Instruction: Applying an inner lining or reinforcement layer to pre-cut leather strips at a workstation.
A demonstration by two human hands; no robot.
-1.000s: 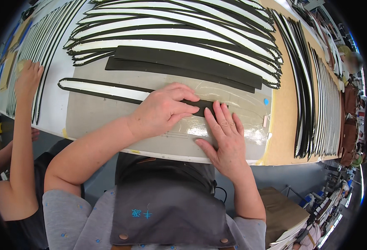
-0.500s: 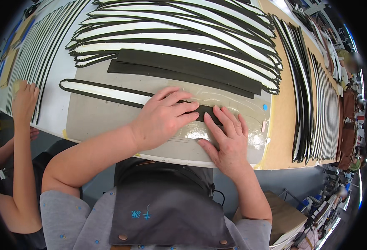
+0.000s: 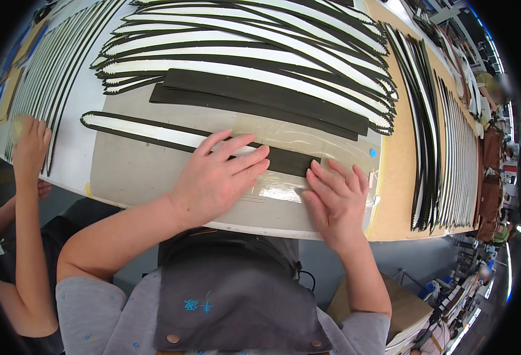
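Note:
A long black strip with a white inlay and a rounded left tip lies across the grey work mat. On its right part a plain black band covers the white. My left hand rests on the strip with fingers stretched out, its fingertips at the left part of the band. At the band's right end, my right hand touches the corner with its fingertips, fingers extended and thumb apart. Just beyond, a few plain black bands lie stacked. What is under my left palm is hidden.
A large pile of black-and-white strips fills the far side. More strips stand in rows on the right board and the left table. A co-worker's hand is at the left row. A blue dot marks the mat.
My right hand has slid right along the black band to its end, uncovering more of it. My left hand has shifted slightly left. The co-worker's hand has barely moved.

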